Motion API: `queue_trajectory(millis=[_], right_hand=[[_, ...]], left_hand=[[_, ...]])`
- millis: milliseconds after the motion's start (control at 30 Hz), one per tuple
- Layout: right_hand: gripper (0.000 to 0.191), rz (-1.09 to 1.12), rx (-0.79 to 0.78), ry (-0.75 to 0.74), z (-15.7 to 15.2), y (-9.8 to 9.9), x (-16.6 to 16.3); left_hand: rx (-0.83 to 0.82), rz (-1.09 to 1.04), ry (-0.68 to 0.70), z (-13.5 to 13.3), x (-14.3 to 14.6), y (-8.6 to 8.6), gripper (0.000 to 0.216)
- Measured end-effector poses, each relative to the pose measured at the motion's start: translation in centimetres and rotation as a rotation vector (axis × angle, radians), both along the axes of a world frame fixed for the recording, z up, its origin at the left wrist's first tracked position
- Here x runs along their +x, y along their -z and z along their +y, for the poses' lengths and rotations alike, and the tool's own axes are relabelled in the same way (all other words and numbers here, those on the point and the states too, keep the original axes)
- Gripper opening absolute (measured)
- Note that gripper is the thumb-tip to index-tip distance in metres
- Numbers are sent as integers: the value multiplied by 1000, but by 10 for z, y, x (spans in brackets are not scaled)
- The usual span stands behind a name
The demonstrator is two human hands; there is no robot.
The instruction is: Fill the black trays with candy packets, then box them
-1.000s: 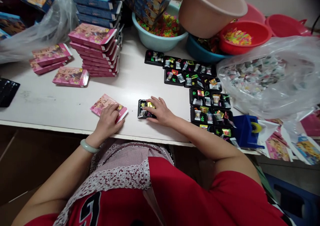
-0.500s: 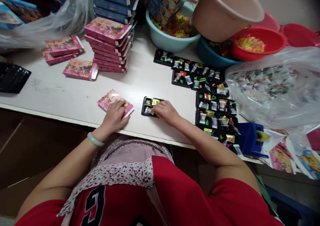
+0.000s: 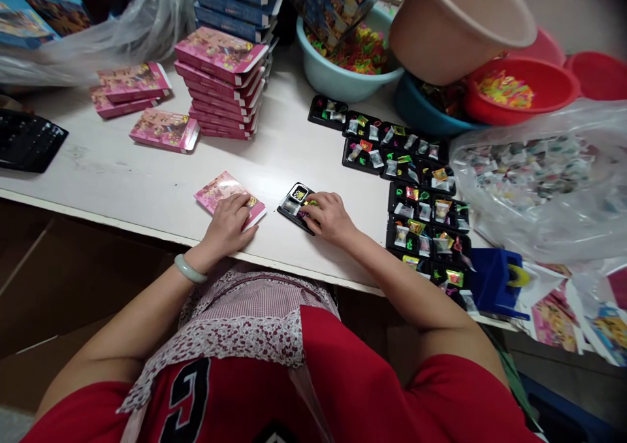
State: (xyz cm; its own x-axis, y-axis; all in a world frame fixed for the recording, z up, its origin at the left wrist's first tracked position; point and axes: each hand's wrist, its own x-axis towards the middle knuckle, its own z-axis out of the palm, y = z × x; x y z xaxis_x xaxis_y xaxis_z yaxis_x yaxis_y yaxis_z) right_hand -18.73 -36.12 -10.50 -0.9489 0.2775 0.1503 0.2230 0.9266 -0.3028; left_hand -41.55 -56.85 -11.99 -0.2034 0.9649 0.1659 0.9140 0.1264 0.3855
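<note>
My left hand (image 3: 228, 224) lies on a flat pink box (image 3: 223, 193) near the table's front edge, fingers curled over its right end. My right hand (image 3: 329, 217) grips a small black tray (image 3: 295, 201) holding tiny wrapped items; the tray sits turned at an angle just right of the pink box. A jade-green bangle (image 3: 189, 270) is on my left wrist.
Rows of filled black trays (image 3: 416, 198) lie to the right. A stack of pink boxes (image 3: 220, 80) and blue boxes (image 3: 240, 2) stands behind. Basins (image 3: 343, 70) of bright pieces, a plastic bag (image 3: 539, 181), a blue tape dispenser (image 3: 497, 276) and an empty black tray (image 3: 27, 141) surround the white table (image 3: 122, 181).
My right hand has turned the small black tray from square-on to slanted and drawn it slightly toward the pink box. My left hand has stayed on the box.
</note>
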Motion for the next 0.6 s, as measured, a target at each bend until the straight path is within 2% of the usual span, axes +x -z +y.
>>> queue_trajectory(millis=[133,367,600], right_hand=[[31,27,-28,37,-7,1,-5],[37,-92,2,103,-24,4,-24],[51,-59,-2,178,-28,14,-15]], left_hand=[[2,-32,-2,0,0,1,12],[17,-15,3,0,1,0,12],[16,-9,15,0,2,0,12]])
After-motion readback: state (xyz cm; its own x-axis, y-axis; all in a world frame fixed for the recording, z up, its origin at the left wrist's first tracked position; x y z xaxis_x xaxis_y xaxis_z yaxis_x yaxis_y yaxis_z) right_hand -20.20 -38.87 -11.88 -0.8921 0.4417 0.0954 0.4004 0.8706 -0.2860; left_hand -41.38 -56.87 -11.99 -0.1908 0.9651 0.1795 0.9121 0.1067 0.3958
